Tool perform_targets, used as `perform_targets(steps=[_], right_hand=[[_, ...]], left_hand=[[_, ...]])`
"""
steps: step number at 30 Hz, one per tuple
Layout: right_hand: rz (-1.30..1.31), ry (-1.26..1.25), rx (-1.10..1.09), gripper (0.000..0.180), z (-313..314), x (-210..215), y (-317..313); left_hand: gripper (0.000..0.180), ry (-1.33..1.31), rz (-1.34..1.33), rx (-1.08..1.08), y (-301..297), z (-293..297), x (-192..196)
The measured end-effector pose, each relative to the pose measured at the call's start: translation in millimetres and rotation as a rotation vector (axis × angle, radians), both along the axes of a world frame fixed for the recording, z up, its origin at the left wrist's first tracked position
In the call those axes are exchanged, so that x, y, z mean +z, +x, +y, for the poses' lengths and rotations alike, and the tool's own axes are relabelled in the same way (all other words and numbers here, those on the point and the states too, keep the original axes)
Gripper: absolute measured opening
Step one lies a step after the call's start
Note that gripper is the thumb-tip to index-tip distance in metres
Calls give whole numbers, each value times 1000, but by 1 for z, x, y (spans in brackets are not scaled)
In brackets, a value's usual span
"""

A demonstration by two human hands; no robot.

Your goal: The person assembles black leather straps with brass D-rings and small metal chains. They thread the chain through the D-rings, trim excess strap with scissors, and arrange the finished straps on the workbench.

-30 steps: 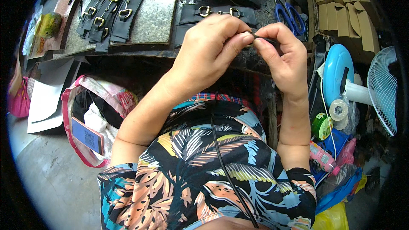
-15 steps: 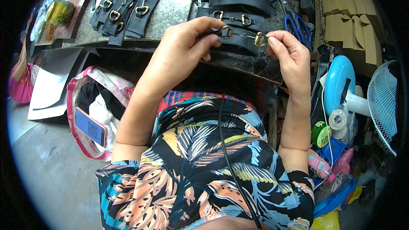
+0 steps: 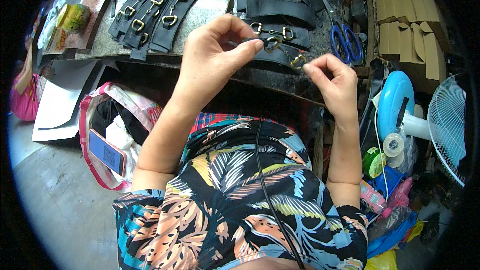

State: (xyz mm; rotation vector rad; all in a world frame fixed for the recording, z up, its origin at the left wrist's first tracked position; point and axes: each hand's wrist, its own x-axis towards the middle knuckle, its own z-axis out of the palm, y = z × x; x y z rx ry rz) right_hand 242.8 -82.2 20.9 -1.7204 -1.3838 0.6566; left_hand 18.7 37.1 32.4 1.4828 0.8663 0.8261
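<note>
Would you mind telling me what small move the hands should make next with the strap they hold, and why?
Probably lay it flat. The left hand pinches the black strap by one end, and the right hand pinches near the brass ring at the other, just above the strap already lying flat on the stone slab.

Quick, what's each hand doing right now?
Left hand: closed, pinching a black strap.
Right hand: closed, pinching the strap's brass ring.

Hands, pinched together 1 s ago, now apart: left hand (image 3: 215, 52) w/ black strap (image 3: 272, 55) at 9 o'clock of right hand (image 3: 332, 82), brass rings (image 3: 285, 52) strung between.
</note>
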Motion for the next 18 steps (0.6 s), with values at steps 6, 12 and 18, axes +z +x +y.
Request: perform_targets(steps=[6, 12, 18], right_hand=[[-188, -10, 80, 26, -5, 21, -1], [141, 193, -13, 14, 9, 43, -4], [234, 166, 115, 14, 22, 42, -12]], left_hand=[[12, -452, -587, -206, 20, -2, -6], [30, -268, -414, -275, 34, -10, -3], [31, -20, -291, -238, 35, -17, 4]])
